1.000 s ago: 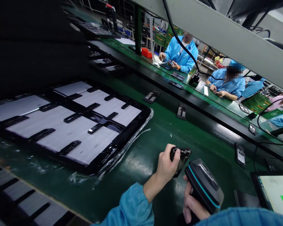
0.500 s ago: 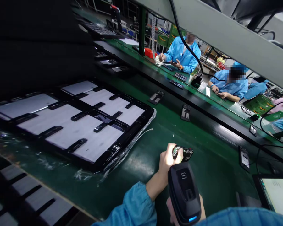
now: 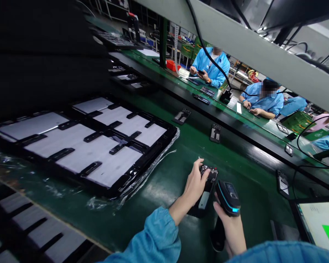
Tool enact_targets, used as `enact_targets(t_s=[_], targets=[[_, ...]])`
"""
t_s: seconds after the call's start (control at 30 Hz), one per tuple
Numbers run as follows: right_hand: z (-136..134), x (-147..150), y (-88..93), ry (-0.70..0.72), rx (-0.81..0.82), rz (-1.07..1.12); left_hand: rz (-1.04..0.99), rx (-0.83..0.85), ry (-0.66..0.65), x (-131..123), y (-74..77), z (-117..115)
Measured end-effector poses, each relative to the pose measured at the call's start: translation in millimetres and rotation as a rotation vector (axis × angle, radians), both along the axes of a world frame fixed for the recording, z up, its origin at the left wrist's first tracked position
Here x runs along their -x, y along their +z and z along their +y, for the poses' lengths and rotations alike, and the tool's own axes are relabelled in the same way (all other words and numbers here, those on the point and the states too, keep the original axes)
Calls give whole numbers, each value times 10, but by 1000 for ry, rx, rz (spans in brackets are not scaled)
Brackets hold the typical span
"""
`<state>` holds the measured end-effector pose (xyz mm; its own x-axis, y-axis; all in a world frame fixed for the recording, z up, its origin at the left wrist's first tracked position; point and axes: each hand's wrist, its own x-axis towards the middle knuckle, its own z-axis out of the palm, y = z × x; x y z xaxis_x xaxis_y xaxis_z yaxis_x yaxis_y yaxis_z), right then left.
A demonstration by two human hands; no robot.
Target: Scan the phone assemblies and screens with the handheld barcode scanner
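My left hand [image 3: 195,182] grips the upper end of an opened phone body [image 3: 205,195], its thumb and fingers at the circuit-board end. The phone's lower half shows a grey plate and rests at the green bench. Just to its right, my right hand [image 3: 231,224] is closed round the handle of a black handheld scanner [image 3: 228,197], which has a lit blue light at its rear. The scanner's head is beside the phone and no longer over it. Part of the handle shows below my right hand.
A black tray [image 3: 109,186] of pale flat panels lies left, edged with clear plastic film. Phone bodies [image 3: 215,133] sit beyond my hands. A screen [image 3: 318,219] stands at right. Two people in blue work across the line.
The scanner has moved back and right, away from over the phone. The phone now shows more of its length, and the bright light on its board has gone.
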<state>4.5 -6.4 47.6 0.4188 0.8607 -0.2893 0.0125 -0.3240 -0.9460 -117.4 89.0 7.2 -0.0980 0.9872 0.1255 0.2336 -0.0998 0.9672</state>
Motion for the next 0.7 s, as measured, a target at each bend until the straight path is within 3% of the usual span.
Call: enact_targets(t_s=[0.2, 0.3, 0.4, 0.57, 0.7], targets=[[22, -110, -296, 21, 29, 430, 361, -130, -137, 12, -188, -154], [-15, -118, -310, 23, 13, 540, 613, -119, -163, 86, -145, -340], [-51, -131, -300, 35, 23, 539, 795, 30, -200, 74, -53, -444], [-93, -156, -339, 100, 48, 546, 857, 196, -277, -74, 115, -399], [-53, -167, -499, 72, 73, 510, 792, 240, -291, -104, 182, -372]])
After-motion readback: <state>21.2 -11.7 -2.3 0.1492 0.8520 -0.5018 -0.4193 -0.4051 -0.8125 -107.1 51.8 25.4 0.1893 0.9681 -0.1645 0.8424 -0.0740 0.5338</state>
